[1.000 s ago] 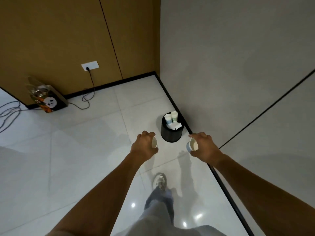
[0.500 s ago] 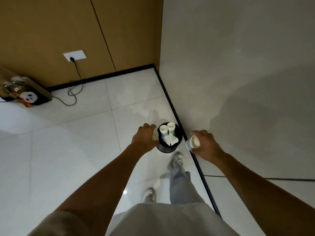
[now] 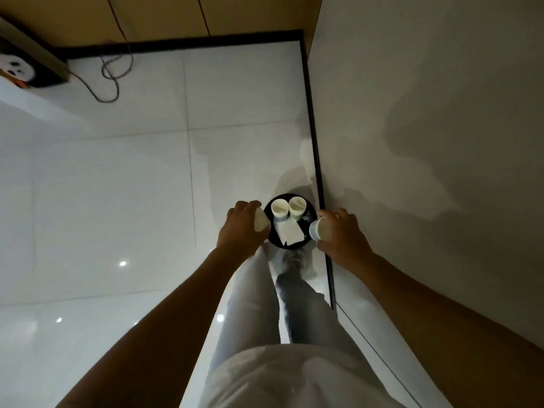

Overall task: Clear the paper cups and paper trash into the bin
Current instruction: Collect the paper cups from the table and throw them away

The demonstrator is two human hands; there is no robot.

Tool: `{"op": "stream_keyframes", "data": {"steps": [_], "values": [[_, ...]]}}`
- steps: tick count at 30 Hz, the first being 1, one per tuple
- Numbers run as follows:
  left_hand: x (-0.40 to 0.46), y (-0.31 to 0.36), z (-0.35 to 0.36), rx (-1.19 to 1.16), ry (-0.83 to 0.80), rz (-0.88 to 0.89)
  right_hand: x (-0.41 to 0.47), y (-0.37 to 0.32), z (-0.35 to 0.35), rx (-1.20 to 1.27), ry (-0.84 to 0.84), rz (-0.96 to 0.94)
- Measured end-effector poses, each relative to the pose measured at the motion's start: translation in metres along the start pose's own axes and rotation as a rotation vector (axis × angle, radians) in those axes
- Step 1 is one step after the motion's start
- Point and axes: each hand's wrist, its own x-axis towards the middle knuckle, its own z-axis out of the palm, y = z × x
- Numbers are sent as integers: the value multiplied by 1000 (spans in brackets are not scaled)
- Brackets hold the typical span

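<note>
Hands above bin [image 3: 309, 215]: left hand [image 3: 239, 228] grips paper cup [image 3: 261, 223], right hand [image 3: 341, 234] grips second cup [image 3: 318, 229]. Cups likely light, thin-walled, crushable; hold by sidewall w/ gentle squeeze.

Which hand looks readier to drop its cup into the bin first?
Probably the right hand. Its paper cup is tipped with its mouth toward the black bin and overlaps the rim. The left hand grips its cup just outside the bin's left edge.
</note>
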Motion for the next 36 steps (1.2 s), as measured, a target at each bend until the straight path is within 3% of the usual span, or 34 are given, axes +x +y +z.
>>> {"op": "stream_keyframes", "data": {"steps": [13,18,27,36], "values": [[208,-53,134,-45,-1,-6,210,78,106,-8,6,40],[264,-74,185,4,-100,6,271,99,146,-9,-37,-14],[284,-101,240,143,-278,32,302,123,190,-58,-260,-56],[268,-99,225,153,-229,57,290,100,182,-208,-262,-65]]}}
